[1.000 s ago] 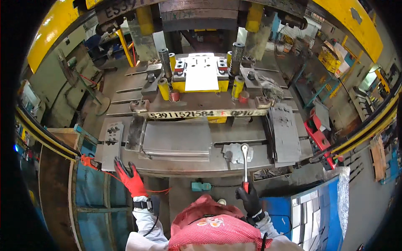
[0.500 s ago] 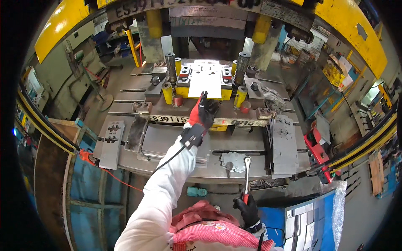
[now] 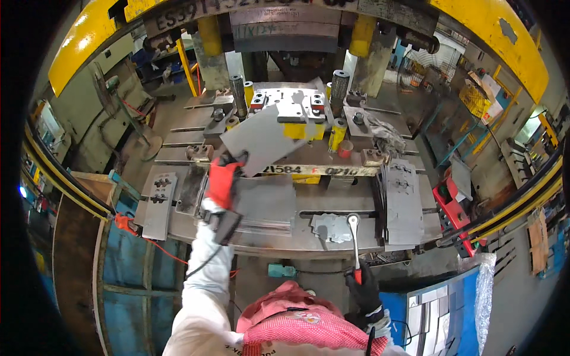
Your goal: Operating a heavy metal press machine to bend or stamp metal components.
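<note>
The left hand point(image 3: 224, 179) gripped the sheet point(image 3: 266, 141) above the bed point(image 3: 279, 242) by its near-left end, the long axis running far-right toward the die point(image 3: 274, 95). The right hand point(image 3: 364, 291), farther, off the front edge, gripped the ratchet point(image 3: 355, 243).

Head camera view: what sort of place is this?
Probably a metal-pressing workshop: a die set stands between heavy posts, a stack of flat metal sheets lies before it, and the left hand holds another sheet.

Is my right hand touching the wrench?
Touching: the head view shows the right hand closed around the red handle of the wrench.
</note>
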The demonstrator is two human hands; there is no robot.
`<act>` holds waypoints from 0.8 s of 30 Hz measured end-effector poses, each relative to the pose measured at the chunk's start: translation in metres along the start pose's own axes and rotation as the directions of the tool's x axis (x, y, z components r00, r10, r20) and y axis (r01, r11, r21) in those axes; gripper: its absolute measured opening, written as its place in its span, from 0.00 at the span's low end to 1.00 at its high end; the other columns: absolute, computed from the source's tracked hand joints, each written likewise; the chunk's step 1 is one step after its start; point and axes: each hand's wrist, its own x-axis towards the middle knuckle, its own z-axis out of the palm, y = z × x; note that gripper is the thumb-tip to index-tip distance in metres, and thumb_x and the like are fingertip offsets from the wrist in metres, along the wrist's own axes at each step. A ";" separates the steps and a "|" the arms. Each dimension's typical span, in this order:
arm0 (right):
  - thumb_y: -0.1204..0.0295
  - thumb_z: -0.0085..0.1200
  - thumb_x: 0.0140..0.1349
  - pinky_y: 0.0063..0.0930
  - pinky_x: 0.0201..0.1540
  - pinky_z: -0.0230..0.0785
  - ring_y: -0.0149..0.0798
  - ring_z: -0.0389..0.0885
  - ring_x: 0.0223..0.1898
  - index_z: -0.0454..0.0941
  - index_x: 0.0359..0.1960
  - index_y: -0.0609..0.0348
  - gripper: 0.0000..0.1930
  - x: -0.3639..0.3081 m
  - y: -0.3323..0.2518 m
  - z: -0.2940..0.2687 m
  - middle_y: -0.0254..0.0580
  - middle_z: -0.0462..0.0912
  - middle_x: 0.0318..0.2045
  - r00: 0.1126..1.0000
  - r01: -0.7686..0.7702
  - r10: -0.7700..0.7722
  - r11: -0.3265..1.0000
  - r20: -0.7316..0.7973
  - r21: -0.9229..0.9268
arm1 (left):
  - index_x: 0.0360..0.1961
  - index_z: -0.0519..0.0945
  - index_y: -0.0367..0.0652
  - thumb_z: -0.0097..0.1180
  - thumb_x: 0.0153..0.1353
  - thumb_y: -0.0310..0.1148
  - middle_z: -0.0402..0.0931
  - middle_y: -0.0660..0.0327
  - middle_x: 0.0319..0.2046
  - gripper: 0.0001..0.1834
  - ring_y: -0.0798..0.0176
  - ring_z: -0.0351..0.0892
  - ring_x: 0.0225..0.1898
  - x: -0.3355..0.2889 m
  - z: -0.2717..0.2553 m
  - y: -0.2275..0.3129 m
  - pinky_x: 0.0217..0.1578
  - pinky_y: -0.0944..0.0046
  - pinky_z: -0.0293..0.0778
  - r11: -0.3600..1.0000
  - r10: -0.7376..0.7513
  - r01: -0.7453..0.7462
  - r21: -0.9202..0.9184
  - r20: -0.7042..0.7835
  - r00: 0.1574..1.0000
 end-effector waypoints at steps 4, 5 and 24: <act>0.73 0.58 0.48 0.32 0.32 0.69 0.39 0.76 0.31 0.65 0.54 0.60 0.29 0.025 -0.032 -0.020 0.47 0.77 0.35 0.997 0.067 -0.070 0.994 0.033 0.084 | 0.42 0.77 0.37 0.59 0.50 0.29 0.77 0.65 0.30 0.16 0.75 0.70 0.30 -0.005 -0.061 0.045 0.33 0.73 0.67 0.934 0.053 -0.165 0.317 0.334 0.941; 0.73 0.58 0.48 0.32 0.34 0.69 0.40 0.76 0.33 0.64 0.55 0.60 0.29 0.030 -0.041 -0.024 0.48 0.76 0.37 0.992 0.042 -0.056 0.992 0.111 0.122 | 0.41 0.77 0.37 0.58 0.49 0.29 0.78 0.66 0.29 0.16 0.75 0.71 0.31 -0.004 -0.062 0.055 0.34 0.73 0.67 0.910 -0.012 -0.165 0.381 0.422 0.907; 0.73 0.48 0.53 0.20 0.28 0.63 0.26 0.67 0.26 0.50 0.63 0.57 0.34 0.041 -0.114 0.005 0.34 0.68 0.32 0.874 -0.405 0.033 0.601 0.485 0.689 | 0.52 0.69 0.41 0.46 0.59 0.41 0.73 0.52 0.45 0.22 0.61 0.75 0.43 0.080 0.013 0.017 0.41 0.65 0.72 0.978 0.181 -0.020 -0.207 0.797 0.577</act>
